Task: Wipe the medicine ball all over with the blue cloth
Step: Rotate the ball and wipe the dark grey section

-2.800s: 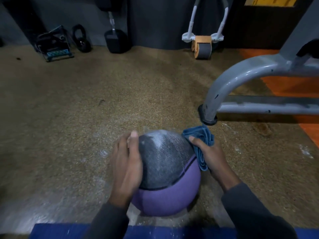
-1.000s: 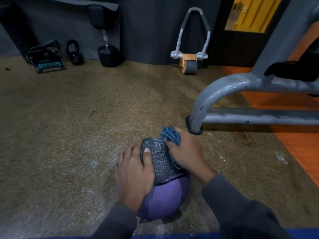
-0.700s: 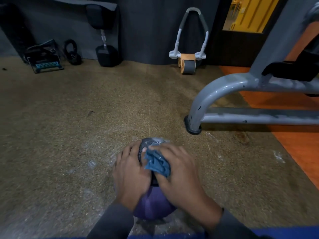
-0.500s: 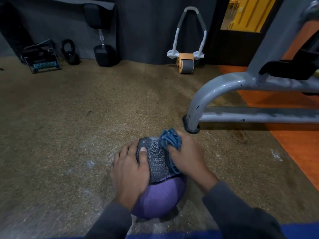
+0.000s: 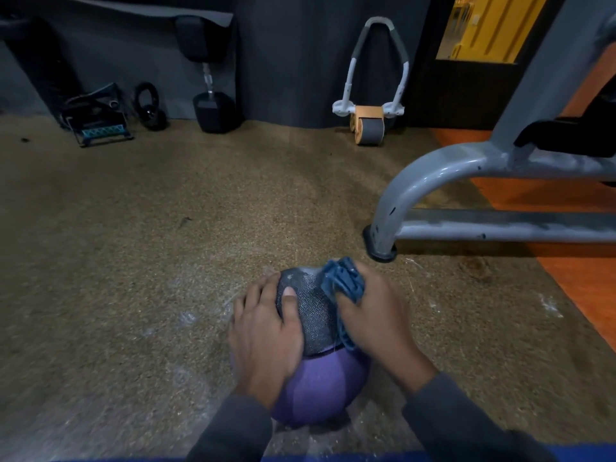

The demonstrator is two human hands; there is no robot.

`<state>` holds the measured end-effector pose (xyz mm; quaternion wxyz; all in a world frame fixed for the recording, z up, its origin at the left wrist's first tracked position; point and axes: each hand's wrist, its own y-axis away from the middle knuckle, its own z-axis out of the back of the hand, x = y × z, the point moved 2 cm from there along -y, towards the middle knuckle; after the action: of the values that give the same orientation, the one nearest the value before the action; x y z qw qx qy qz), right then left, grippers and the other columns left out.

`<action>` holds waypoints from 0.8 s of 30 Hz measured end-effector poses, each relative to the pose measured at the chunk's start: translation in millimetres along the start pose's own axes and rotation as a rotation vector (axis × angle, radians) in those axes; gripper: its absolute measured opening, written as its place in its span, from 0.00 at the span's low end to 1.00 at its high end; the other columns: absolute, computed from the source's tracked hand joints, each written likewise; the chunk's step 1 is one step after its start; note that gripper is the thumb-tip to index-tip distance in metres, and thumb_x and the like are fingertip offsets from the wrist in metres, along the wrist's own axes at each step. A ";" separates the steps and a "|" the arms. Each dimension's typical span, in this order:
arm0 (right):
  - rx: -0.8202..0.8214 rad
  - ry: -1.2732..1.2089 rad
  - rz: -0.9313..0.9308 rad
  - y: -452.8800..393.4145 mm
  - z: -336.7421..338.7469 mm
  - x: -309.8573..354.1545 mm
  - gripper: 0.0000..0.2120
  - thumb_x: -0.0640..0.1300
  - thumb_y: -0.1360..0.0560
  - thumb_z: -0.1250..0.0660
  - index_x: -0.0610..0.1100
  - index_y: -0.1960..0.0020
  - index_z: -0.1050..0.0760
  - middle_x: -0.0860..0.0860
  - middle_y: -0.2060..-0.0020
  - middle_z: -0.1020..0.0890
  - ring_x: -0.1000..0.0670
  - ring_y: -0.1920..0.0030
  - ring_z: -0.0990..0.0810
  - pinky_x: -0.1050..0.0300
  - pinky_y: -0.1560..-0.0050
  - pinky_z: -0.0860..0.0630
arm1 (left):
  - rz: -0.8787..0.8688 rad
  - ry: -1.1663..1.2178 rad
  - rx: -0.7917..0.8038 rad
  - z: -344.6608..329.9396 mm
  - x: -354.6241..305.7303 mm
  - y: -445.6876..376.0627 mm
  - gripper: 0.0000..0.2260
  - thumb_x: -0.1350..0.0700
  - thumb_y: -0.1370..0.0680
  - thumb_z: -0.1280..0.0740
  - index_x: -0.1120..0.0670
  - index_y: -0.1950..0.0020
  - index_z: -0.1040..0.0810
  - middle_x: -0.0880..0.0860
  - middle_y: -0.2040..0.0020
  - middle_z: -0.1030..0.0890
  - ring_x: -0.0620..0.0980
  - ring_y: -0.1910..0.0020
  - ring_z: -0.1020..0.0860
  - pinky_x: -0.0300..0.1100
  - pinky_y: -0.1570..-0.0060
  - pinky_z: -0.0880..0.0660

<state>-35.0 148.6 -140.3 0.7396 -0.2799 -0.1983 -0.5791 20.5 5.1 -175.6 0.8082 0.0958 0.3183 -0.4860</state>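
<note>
Your left fingers (image 5: 256,295) lie spread and fairly straight over the left side of the ball (image 5: 316,378), thumb up on its grey top; that left hand (image 5: 266,335) cups and steadies it without curling shut. The ball sits on the brown floor (image 5: 133,261) right in front of you, grey textured half up, purple half toward you, with pale dusty smears on the floor around it. On its upper right side your right hand (image 5: 376,315) grips the bunched cloth (image 5: 345,281), fingers curled round it and pressing it against the grey surface; a fold of cloth trails down along the ball under your palm. Just beyond that hand, the foot of a grey frame (image 5: 416,185) stands on the floor, apart from the ball. Far back by the wall, a step (image 5: 96,128), a dumbbell (image 5: 213,105) and a roller (image 5: 370,125) stand in a row.
</note>
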 end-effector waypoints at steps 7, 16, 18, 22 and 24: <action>-0.026 -0.019 0.327 59.1 -8.5 21.8 0.27 0.50 0.35 0.36 0.59 0.36 0.28 0.62 0.43 0.23 0.53 0.46 0.24 0.52 0.49 0.25 | -0.032 0.038 -0.003 2.5 3.2 4.1 0.27 0.41 0.22 0.56 0.48 0.28 0.32 0.47 0.31 0.29 0.48 0.33 0.33 0.48 0.34 0.35; -0.096 0.010 -0.020 10.5 -0.2 -8.7 0.17 0.45 0.29 0.31 0.52 0.41 0.22 0.53 0.49 0.18 0.44 0.47 0.21 0.55 0.53 0.31 | 0.007 -0.004 -0.016 -2.2 -7.7 1.7 0.26 0.42 0.22 0.53 0.48 0.28 0.31 0.46 0.30 0.30 0.49 0.32 0.34 0.51 0.32 0.37; -0.103 0.003 0.125 37.5 -1.9 1.2 0.23 0.46 0.32 0.34 0.55 0.37 0.25 0.58 0.45 0.22 0.49 0.46 0.23 0.54 0.50 0.29 | -0.014 -0.007 -0.005 -3.1 -8.6 0.2 0.25 0.43 0.21 0.52 0.48 0.29 0.31 0.47 0.29 0.30 0.50 0.32 0.34 0.51 0.32 0.37; -0.066 -0.023 0.277 52.1 -5.6 1.7 0.27 0.49 0.35 0.38 0.59 0.35 0.28 0.62 0.44 0.24 0.53 0.46 0.24 0.54 0.51 0.27 | -0.043 0.008 -0.005 -2.1 -2.3 1.3 0.27 0.40 0.23 0.55 0.48 0.28 0.31 0.47 0.30 0.29 0.49 0.33 0.33 0.51 0.34 0.35; -0.082 -0.068 0.126 29.3 -5.3 -16.0 0.22 0.48 0.31 0.34 0.58 0.38 0.26 0.59 0.49 0.21 0.52 0.49 0.22 0.53 0.52 0.27 | -0.031 0.035 -0.020 -1.9 0.3 0.5 0.27 0.40 0.23 0.54 0.47 0.29 0.31 0.46 0.30 0.29 0.48 0.32 0.33 0.50 0.33 0.35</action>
<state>-10.9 162.2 -159.7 0.7552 -0.3416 -0.1815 -0.5292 20.2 6.0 -177.3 0.7957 0.0912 0.3390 -0.4936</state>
